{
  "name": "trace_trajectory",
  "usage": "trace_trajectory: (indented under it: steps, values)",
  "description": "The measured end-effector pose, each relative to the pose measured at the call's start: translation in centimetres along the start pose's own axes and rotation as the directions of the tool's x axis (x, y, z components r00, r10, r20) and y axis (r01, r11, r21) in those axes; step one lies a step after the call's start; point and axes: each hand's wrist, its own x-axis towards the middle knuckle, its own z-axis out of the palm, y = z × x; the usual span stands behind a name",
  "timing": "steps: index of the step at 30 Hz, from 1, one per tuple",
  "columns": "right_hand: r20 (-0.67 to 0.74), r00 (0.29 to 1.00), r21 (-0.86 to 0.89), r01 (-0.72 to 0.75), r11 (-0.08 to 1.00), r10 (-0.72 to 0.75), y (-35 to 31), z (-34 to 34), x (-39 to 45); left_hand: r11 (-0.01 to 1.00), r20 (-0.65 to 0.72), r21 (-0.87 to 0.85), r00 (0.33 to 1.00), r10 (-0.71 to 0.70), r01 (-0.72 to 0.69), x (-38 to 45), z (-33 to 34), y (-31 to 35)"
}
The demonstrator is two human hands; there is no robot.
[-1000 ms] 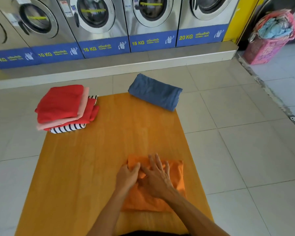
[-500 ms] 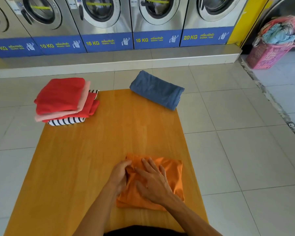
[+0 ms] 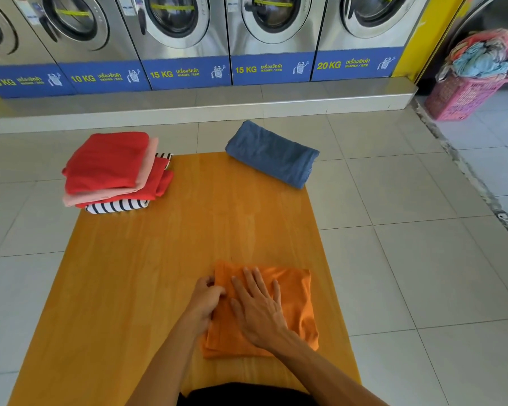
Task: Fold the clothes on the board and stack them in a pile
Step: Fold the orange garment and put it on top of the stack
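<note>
A folded orange garment (image 3: 294, 300) lies near the front of the wooden board (image 3: 165, 259). My left hand (image 3: 204, 300) pinches its left edge, fingers curled on the cloth. My right hand (image 3: 257, 306) lies flat on top of it, fingers spread. At the board's far left corner sits a pile of folded clothes (image 3: 115, 171): red on top, then pink, red and a black-and-white striped one. A blue folded garment (image 3: 272, 153) rests on the far right corner, hanging over the edge.
A row of steel washing machines (image 3: 176, 39) lines the back wall behind a raised step. A pink laundry basket (image 3: 464, 95) heaped with clothes stands at the far right. Pale tiled floor (image 3: 423, 259) surrounds the board.
My left hand slid from the middle of the orange garment to its left edge and curled onto it. My right hand stayed flat on top. The view moved back slightly.
</note>
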Motion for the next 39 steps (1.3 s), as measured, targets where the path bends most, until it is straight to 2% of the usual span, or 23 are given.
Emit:
trace_trajectory:
  steps: [3,6,8,11,13,15,18,20,22,24,28,30,32,34,36,39]
  values:
    - [0.023,0.999,-0.007,0.031,0.999,-0.031,-0.4,0.0,0.0,0.988,0.136,-0.149,0.991,-0.008,0.028,-1.0,-0.6,0.0]
    - [0.014,0.999,0.027,0.046,0.999,-0.047,-0.5,-0.1,-0.4,0.977,0.231,-0.211,0.973,0.019,0.031,-1.5,-0.9,0.0]
    - [-0.013,0.998,0.038,0.055,0.998,-0.054,-0.3,-0.5,-0.5,0.968,0.178,-0.250,0.984,0.020,0.026,-1.0,-1.1,-0.2]
    - [-0.030,0.997,-0.013,0.076,0.997,-0.076,0.1,-0.6,-0.6,0.967,-0.054,-0.254,0.999,0.000,-0.014,0.2,-1.3,-0.6]
    - [0.001,0.995,-0.070,0.099,0.993,-0.099,0.5,0.3,-0.9,0.982,-0.224,-0.186,0.975,-0.004,-0.038,0.4,-1.5,-0.6]
    - [0.009,0.991,-0.142,0.133,0.981,-0.133,1.2,1.4,-1.0,0.995,-0.354,0.044,0.930,0.095,-0.085,-0.3,-1.9,-0.4]
    - [-0.016,0.991,-0.181,0.129,0.975,-0.134,1.1,1.8,-0.8,0.921,-0.428,0.354,0.848,0.313,-0.161,-1.7,-2.5,-0.8]
    - [-0.031,0.991,-0.149,0.123,0.981,-0.129,0.3,1.4,-0.6,0.879,-0.451,0.440,0.801,0.394,-0.184,-2.4,-2.9,-1.2]
    - [-0.049,0.990,-0.130,0.126,0.983,-0.133,-0.3,1.5,-0.5,0.863,-0.477,0.474,0.773,0.418,-0.174,-2.4,-3.3,-2.0]
    - [-0.014,0.990,-0.165,0.139,0.976,-0.143,-0.2,2.4,-0.5,0.872,-0.487,0.471,0.784,0.384,-0.135,-2.4,-2.9,-2.4]
    - [0.055,0.984,-0.243,0.176,0.954,-0.167,-0.2,3.5,0.2,0.901,-0.410,0.434,0.885,0.219,-0.022,-2.5,-1.1,-2.4]
    - [0.048,0.979,-0.238,0.202,0.950,-0.197,-0.5,3.0,0.5,0.894,-0.381,0.446,0.912,0.155,0.034,-2.2,-0.6,-2.2]
    - [0.017,0.977,-0.206,0.210,0.956,-0.211,-0.4,2.2,0.4,0.861,-0.363,0.505,0.920,0.149,0.059,-1.9,-0.6,-2.2]
    - [-0.060,0.986,-0.171,0.142,0.975,-0.154,0.3,1.3,-0.2,0.839,-0.324,0.543,0.933,0.154,0.050,-1.6,-0.8,-2.3]
    - [-0.140,0.990,-0.143,-0.021,0.990,0.001,2.2,0.4,-0.8,0.848,-0.296,0.529,0.943,0.153,0.028,-1.2,-1.3,-2.7]
    - [-0.119,0.961,-0.100,-0.262,0.960,0.250,6.6,-0.1,-2.0,0.861,-0.302,0.509,0.936,0.184,-0.005,-1.5,-1.8,-2.9]
